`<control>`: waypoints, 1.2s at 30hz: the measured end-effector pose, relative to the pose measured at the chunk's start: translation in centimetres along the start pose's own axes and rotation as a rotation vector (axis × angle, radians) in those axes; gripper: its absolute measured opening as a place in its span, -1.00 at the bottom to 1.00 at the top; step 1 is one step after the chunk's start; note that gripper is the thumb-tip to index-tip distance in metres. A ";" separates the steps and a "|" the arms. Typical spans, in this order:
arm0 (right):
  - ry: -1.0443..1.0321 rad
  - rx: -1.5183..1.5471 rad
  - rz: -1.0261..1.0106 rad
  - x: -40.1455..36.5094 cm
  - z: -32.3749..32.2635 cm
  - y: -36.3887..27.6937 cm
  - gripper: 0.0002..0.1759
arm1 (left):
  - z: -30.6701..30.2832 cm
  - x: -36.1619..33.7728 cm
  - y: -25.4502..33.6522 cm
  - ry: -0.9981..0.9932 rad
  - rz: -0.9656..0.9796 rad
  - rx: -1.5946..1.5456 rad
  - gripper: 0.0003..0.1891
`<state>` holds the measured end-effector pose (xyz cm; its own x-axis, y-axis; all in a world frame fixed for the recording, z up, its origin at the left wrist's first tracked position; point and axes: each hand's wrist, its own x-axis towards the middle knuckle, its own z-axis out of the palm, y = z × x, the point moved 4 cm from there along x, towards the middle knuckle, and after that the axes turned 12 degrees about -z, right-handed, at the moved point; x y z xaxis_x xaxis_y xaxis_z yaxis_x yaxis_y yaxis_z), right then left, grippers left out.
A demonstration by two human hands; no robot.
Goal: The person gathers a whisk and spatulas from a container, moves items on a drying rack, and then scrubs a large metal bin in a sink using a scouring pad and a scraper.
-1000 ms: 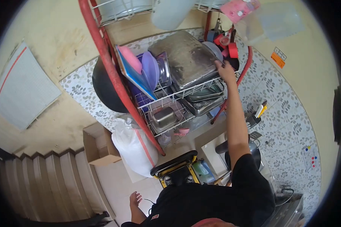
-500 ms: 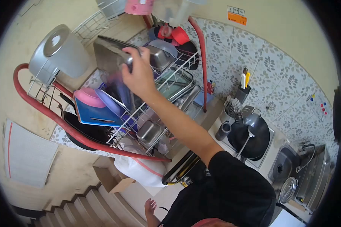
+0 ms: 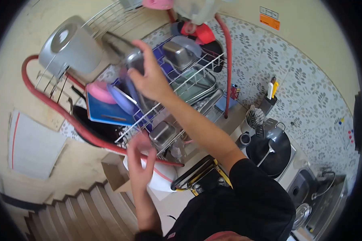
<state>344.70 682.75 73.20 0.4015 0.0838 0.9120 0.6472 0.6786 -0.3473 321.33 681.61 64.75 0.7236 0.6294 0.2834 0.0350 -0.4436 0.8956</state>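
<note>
A shiny metal baking pan (image 3: 133, 61), blurred by motion, is tilted over the upper tier of a white wire dish rack (image 3: 177, 91). My right hand (image 3: 149, 82) is closed on its near edge, with the fingers partly hidden behind it. My left hand (image 3: 141, 160) is raised by the rack's lower front edge, somewhat blurred, its thumb and fingers apart and nothing in them. Close to it sits a small steel container (image 3: 162, 133). Beside the pan, in the rack, are a purple bowl (image 3: 120, 100), a pink bowl (image 3: 100, 92) and a blue tray (image 3: 106, 112).
A large silver pot (image 3: 70, 50) stands on the rack's left end, within its red tubular frame (image 3: 228, 68). Steel and glass dishes (image 3: 193, 78) fill the right side. A wok (image 3: 269, 154), a sink (image 3: 301, 186), stairs (image 3: 84, 213) and a folded step stool (image 3: 205, 172) lie around.
My left hand has risen from low near my body to the rack's front edge. The pan in my right hand has turned and now shows a narrower side. The camera view has shifted slightly.
</note>
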 end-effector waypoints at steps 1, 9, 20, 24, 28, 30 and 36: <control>0.003 0.120 0.060 -0.1 0.0 0.4 -0.18 | 0.7 3.2 1.7 0.151 0.181 0.138 -0.24; 0.056 0.853 0.405 1.5 -2.8 2.1 -0.44 | 4.2 18.2 4.3 0.383 0.394 0.403 0.27; 0.434 0.034 0.941 -1.5 -10.6 16.2 -0.53 | 4.7 19.6 2.4 0.629 0.427 0.245 0.02; 0.079 -0.469 0.889 -2.3 -16.9 25.2 -0.39 | 3.8 19.6 2.4 0.650 0.431 0.221 0.02; 0.024 -0.657 0.678 -3.7 -14.8 28.4 -0.25 | 3.9 19.4 2.1 0.654 0.413 0.211 0.03; -0.143 -0.829 0.579 -3.1 -11.8 24.0 -0.22 | 3.9 19.4 2.2 0.653 0.431 0.223 0.03; -0.408 -1.056 0.611 -2.4 -11.8 21.9 -0.09 | 4.6 19.4 2.4 0.595 0.431 0.218 0.01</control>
<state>365.58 688.78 60.87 0.7080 0.5179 0.4801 0.7015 -0.4371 -0.5629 338.60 689.82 70.77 0.2130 0.5826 0.7844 0.0142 -0.8045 0.5937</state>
